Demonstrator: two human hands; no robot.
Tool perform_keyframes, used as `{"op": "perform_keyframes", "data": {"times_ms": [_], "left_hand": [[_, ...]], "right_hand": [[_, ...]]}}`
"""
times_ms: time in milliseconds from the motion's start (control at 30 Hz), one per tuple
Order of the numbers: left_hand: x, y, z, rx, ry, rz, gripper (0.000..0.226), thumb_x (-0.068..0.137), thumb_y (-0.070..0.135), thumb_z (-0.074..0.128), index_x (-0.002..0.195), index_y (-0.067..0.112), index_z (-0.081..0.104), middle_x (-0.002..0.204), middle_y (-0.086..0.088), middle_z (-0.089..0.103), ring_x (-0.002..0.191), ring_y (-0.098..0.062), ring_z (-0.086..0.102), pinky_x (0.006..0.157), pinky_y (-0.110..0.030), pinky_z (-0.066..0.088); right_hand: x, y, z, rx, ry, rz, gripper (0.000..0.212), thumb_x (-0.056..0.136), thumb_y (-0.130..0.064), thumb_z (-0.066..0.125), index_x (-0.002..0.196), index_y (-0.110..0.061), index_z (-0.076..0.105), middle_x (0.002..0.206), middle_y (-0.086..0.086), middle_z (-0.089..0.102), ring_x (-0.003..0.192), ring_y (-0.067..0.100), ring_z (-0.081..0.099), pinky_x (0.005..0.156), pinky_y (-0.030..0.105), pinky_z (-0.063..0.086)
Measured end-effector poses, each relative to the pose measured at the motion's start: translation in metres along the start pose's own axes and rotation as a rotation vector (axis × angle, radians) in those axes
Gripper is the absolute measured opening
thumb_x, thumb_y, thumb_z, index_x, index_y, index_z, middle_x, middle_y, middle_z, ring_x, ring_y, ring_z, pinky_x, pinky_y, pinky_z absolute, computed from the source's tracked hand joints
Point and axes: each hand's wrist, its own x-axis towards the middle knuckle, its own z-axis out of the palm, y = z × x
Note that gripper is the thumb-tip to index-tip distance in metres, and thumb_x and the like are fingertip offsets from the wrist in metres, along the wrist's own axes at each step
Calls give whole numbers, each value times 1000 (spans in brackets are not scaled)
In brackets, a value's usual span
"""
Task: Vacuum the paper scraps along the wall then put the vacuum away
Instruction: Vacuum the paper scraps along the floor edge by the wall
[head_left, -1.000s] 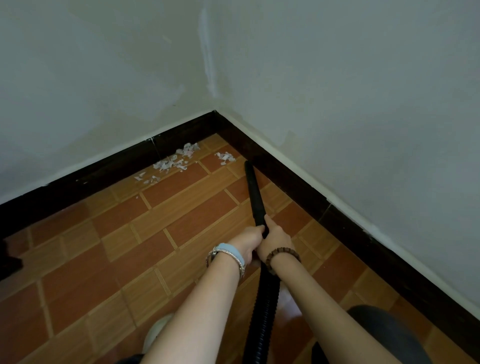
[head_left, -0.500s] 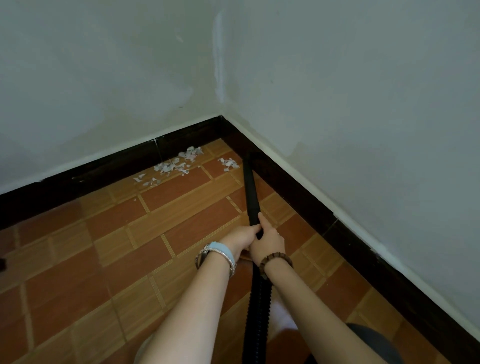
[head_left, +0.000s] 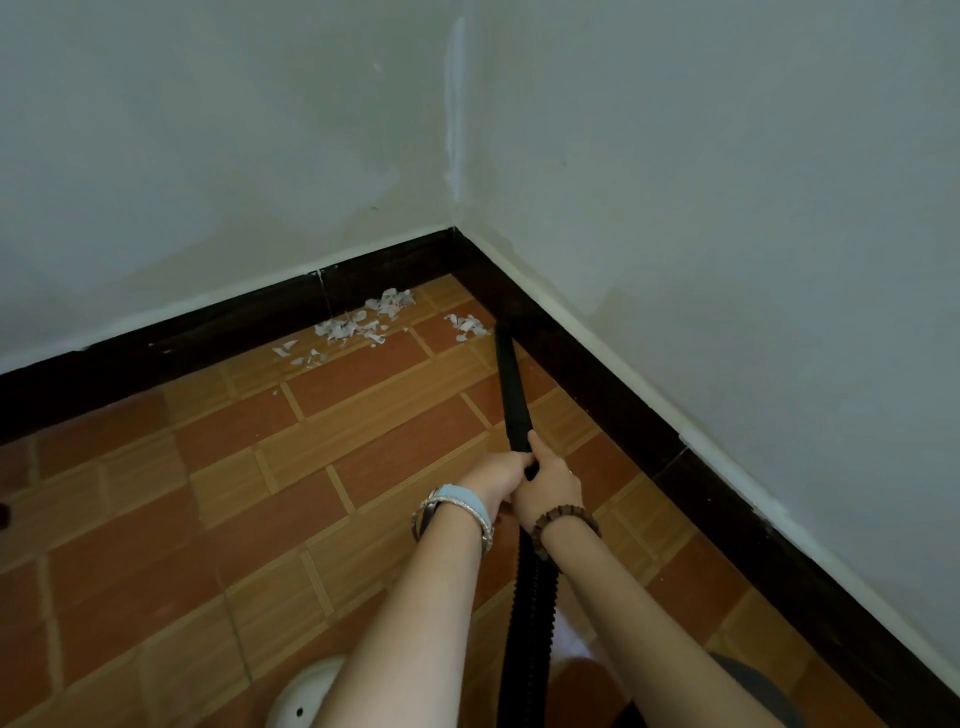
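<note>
Two pale walls (head_left: 727, 208) meet in a corner, and a dark skirting board (head_left: 208, 332) runs along their base above the orange tiled floor (head_left: 363, 441). A black ribbed vacuum hose (head_left: 532, 623) comes up from the bottom edge between the forearms and joins a straight black wand (head_left: 511, 389). The wand's long axis runs away from the person toward the corner, close beside the right-hand skirting. Both hands are curled round the wand where it meets the hose. The left hand (head_left: 496, 475) and the right hand (head_left: 550, 483) touch side by side, and the right thumb reaches slightly farther up the tube. The paper scraps lie ahead of the hands and to the left of the wand's line. A small cluster (head_left: 467, 326) sits just beside the nozzle tip (head_left: 502, 330), on its left. The larger scatter (head_left: 363, 325) spreads farther left along the back wall's skirting. The next sweep probably has to swing the tip leftward along that wall, and the left hand sits on the side the wand would swing toward. Part of a white rounded object (head_left: 306, 696) shows at the bottom edge; what it is cannot be told.
</note>
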Motion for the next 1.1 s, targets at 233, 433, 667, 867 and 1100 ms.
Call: {"op": "perform_keyframes", "data": {"times_ms": [233,433,667,867,1100], "left_hand": [[-2,-16,-12,-31,37,-3,39,100,35,47,126,9,58,109,-8,65,81,-17,60,53,-25,41],[-3,-30,-27,-99,62,-22,36,99,36,49,121,9,60,96,-7,64,88,-22,60,73,-31,48],[12,-46,-31,-350,64,-36,56,90,43,57,135,10,54,141,-13,54,130,-29,51,111,-45,39],[19,-40,-23,-448,31,-21,61,81,58,49,129,22,58,141,-10,53,128,-29,51,108,-48,42],[52,-29,0,-445,14,-4,80,71,66,54,139,23,52,151,-8,43,136,-27,44,113,-47,35]], "right_hand": [[-12,3,13,13,-51,-47,64,93,-13,48,149,-32,23,133,10,53,85,19,62,64,26,52],[-19,-3,26,2,-104,-85,61,95,-18,47,149,-33,23,133,11,52,101,26,62,70,28,49],[-13,-9,30,14,-138,-132,58,96,-21,45,148,-34,24,136,8,51,85,15,59,61,21,46],[12,-17,20,-17,-109,-128,57,96,-21,46,149,-32,25,134,5,53,110,25,58,84,29,49],[33,-10,2,-26,-55,-91,57,97,-21,46,149,-30,25,138,8,50,114,26,57,86,29,48]]}}
